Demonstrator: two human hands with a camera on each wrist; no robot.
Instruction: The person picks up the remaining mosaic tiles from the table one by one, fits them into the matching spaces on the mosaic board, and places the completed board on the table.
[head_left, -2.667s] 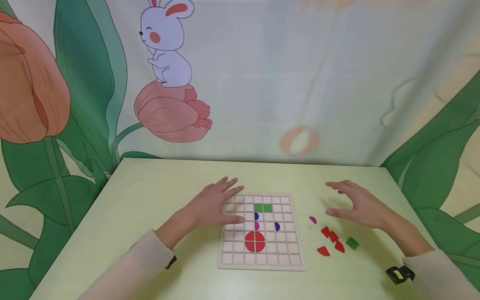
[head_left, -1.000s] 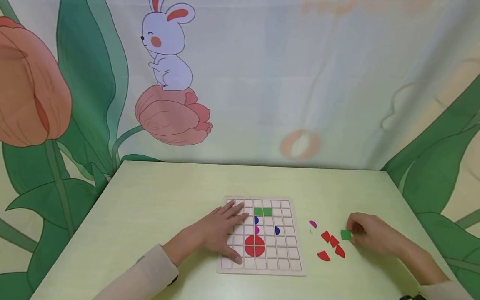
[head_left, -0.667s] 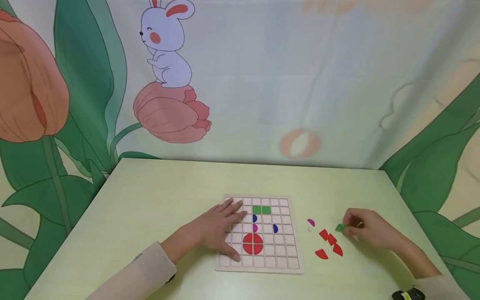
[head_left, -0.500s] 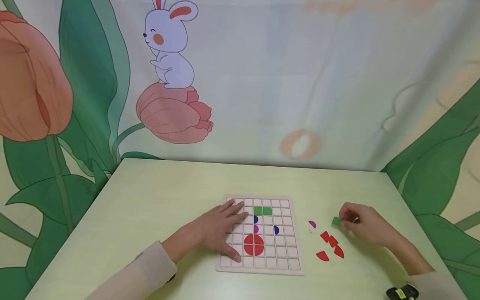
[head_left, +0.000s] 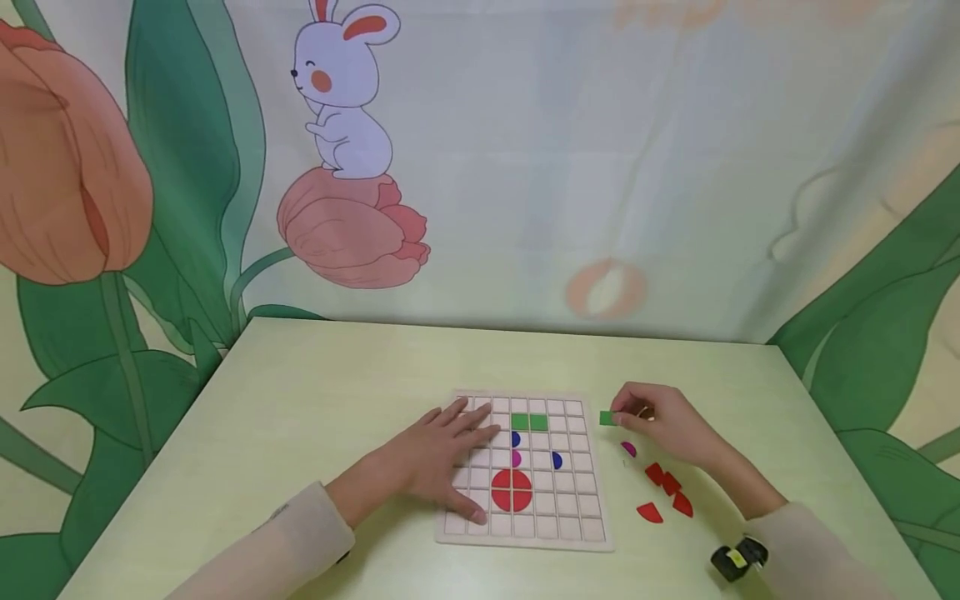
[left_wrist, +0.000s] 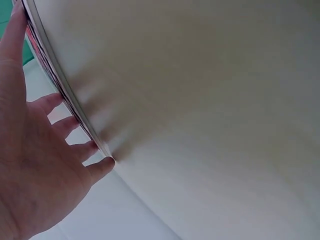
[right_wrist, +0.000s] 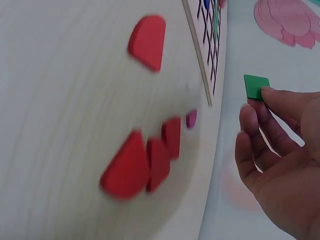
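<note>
My left hand [head_left: 438,458] lies spread over the left side of a pale gridded board [head_left: 570,527]; in the left wrist view its fingertips rest along the board's edge [left_wrist: 75,107]. Thumb and fingers of my right hand [head_left: 663,417] pinch a green square tile [head_left: 607,418], just off the board's upper right side. The right wrist view shows that tile [right_wrist: 256,86] held by one edge. On the board sit two green squares [head_left: 529,422], a blue half-circle [head_left: 516,439], another blue half-circle [head_left: 557,460], a magenta half-circle [head_left: 516,458] and a red circle of quarter pieces [head_left: 512,490].
Right of the board, several red quarter pieces [head_left: 650,512] lie loose on the table [head_left: 337,367]. A magenta half-circle [head_left: 628,449] lies under the right hand. Behind the table hangs a printed cloth [head_left: 487,167] with a rabbit and tulips.
My right hand has picked the green tile up from the table on the right and carried it left and away from me toward the board. My left hand has settled onto the board.
</note>
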